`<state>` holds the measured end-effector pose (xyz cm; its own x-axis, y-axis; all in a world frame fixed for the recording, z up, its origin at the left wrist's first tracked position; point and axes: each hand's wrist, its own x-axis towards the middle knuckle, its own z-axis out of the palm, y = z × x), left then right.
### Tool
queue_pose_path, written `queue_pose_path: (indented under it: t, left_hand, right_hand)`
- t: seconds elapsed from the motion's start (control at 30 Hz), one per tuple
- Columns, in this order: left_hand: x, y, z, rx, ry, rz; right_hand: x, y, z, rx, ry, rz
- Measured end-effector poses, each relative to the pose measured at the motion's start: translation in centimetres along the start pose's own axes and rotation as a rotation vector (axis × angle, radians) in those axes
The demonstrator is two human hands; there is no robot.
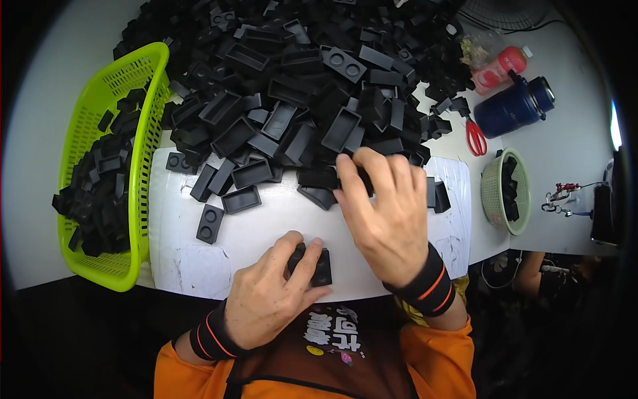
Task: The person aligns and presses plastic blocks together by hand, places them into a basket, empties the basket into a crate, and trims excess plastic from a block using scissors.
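- One black block (321,267) sits low in the middle of the frame, held on the white board (276,223) by the left hand (269,292), thumb and fingers around it.
- Mid-frame, the right hand (387,207) bends its fingers close together at the front of the big heap (286,90); I can't tell if it grips anything.
- My guess: picking blocks out. Next calls for a neat pinch.
- Bare board lies between the hands; its near edge is close below.
- The green basket (145,199) walls off the left.

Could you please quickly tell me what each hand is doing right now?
Left hand: partly curled, fingers on a black block; firm grip cannot be told.
Right hand: half-curled at the pile; grip cannot be told.
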<state>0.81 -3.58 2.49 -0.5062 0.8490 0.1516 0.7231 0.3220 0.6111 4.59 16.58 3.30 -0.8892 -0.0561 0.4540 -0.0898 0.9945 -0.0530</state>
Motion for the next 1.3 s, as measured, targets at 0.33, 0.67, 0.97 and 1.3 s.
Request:
queue_pose_path:
  t: [0.33,0.67,0.97,1.3]
  left_hand:
    - [-0.2,-0.7,-0.3,0.042,0.056,0.042]
    - [6.3,-2.6,-0.1,0.397,0.120,0.335]
    - [3.7,-2.9,-4.7,0.121,0.363,0.225]
    - [-2.3,-3.0,-2.4,-0.386,0.243,-0.353]
  right_hand:
    - [-4.1,-0.4,-5.6,0.352,0.050,0.145]
    - [-4.0,-0.4,-0.5,0.086,0.004,0.052]
    - [-3.3,1.1,-1.9,0.277,0.088,0.090]
    - [-7.5,-0.8,-2.5,0.546,-0.130,0.411]
